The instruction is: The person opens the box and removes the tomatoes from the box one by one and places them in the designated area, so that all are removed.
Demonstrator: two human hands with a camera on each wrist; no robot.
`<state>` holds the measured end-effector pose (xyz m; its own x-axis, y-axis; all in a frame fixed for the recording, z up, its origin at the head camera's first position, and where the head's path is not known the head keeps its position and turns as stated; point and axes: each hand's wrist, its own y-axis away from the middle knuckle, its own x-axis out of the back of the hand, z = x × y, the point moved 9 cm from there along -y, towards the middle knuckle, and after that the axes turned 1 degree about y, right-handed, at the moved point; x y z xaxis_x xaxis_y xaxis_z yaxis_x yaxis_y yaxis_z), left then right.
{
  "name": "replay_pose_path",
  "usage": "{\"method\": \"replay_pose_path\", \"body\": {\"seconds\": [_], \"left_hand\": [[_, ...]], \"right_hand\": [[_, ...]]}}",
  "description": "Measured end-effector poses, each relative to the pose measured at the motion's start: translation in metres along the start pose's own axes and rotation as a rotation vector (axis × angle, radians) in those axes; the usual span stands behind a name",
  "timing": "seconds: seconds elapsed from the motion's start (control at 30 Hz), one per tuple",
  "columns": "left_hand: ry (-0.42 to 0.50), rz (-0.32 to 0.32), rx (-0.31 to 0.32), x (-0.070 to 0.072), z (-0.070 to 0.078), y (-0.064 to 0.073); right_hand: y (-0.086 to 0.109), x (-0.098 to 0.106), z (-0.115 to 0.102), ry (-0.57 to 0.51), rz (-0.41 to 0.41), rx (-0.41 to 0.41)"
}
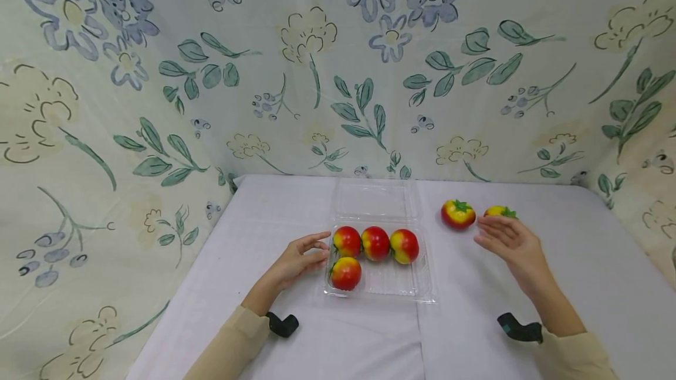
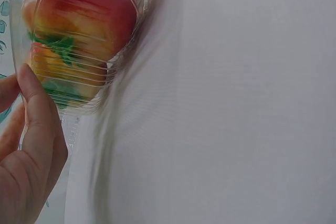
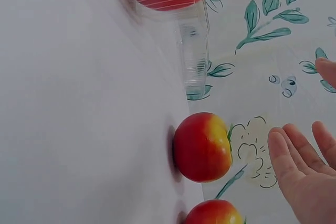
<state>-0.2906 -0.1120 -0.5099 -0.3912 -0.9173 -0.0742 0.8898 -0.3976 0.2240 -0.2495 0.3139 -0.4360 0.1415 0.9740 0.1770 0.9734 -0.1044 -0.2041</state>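
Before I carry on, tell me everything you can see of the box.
The box is clear, shiny and thin, looking like plastic: a rectangular tray with ribbed walls and a narrow rim. Its lid lies open on the far side. It sits upright on the white table, holding four red-and-yellow fruits: three along the far row, one at the near left, with space to that one's right. The left hand touches its left side.

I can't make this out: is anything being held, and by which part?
The right hand holds nothing. The left hand has fingertips at the left rim of the clear box; whether they pinch it cannot be told.
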Motion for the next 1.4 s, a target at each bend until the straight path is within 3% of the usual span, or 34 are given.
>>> {"method": "replay_pose_path", "body": {"seconds": [0.27, 0.77, 1.1, 1.4], "left_hand": [[0.014, 0.000, 0.000, 0.000, 0.000, 0.000], [0.011, 0.006, -0.007, 0.000, 0.000, 0.000], [0.019, -0.001, -0.005, -0.001, 0.001, 0.001], [0.007, 0.007, -0.001, -0.001, 0.001, 0.001]], "right_hand": [[0.004, -0.016, -0.009, 0.086, -0.042, -0.001], [0.017, -0.059, -0.027, 0.062, -0.173, 0.044], [0.023, -0.081, -0.026, 0.027, -0.249, 0.043], [0.026, -0.100, -0.028, 0.063, -0.289, 0.058]]}}
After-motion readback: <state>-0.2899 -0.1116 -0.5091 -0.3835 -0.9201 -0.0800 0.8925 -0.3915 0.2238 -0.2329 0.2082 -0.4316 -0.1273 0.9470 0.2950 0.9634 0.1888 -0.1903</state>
